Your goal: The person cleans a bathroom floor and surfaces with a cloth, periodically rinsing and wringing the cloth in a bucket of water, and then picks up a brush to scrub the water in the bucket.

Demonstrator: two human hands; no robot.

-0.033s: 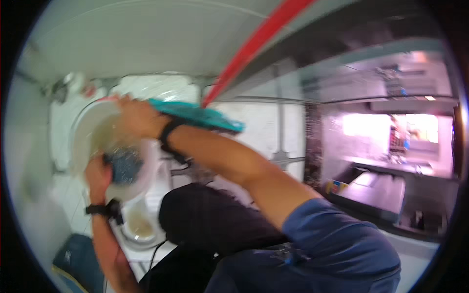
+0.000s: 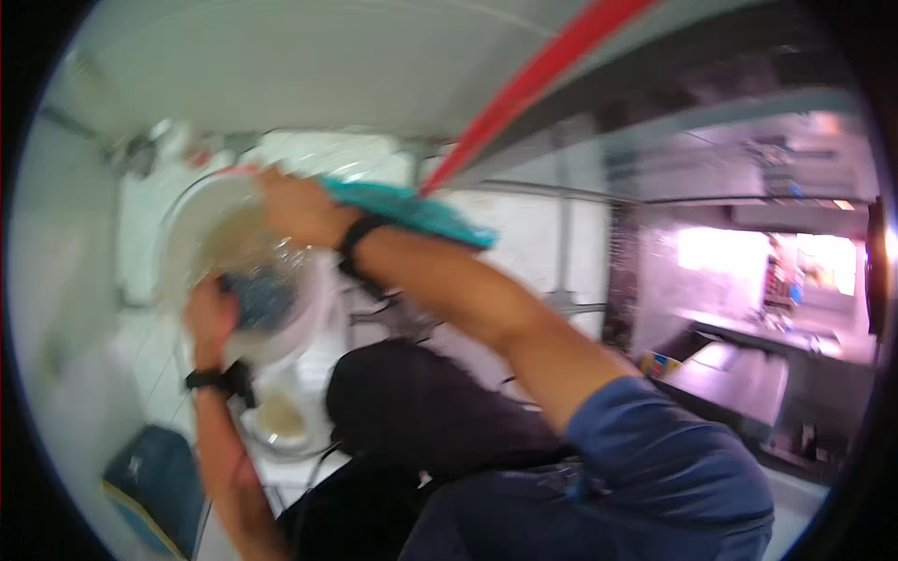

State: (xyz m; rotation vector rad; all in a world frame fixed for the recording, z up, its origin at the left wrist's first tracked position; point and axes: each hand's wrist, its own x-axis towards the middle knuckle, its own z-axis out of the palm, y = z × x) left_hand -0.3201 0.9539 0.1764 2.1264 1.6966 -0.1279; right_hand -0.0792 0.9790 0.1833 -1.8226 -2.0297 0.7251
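Note:
A round white tub with cloudy, bubbling water stands at the left. My left hand reaches into it, closed on the edge of a dark blue-grey piece at the water; blur hides its exact kind. Over the far rim bends my right hand, its fingertips at the rim by a bit of red. What those fingers grip is smeared by motion. Just right of that hand lies a teal broom-like head, with a long red pole rising from near it.
Below the tub is a smaller white bowl with yellowish contents. A dark blue box-like container stands at the lower left. Small items sit by the far left wall. A dark counter is at the right.
The whole scene has shifted slightly to the right in the picture. Both hands keep about the same places at the tub.

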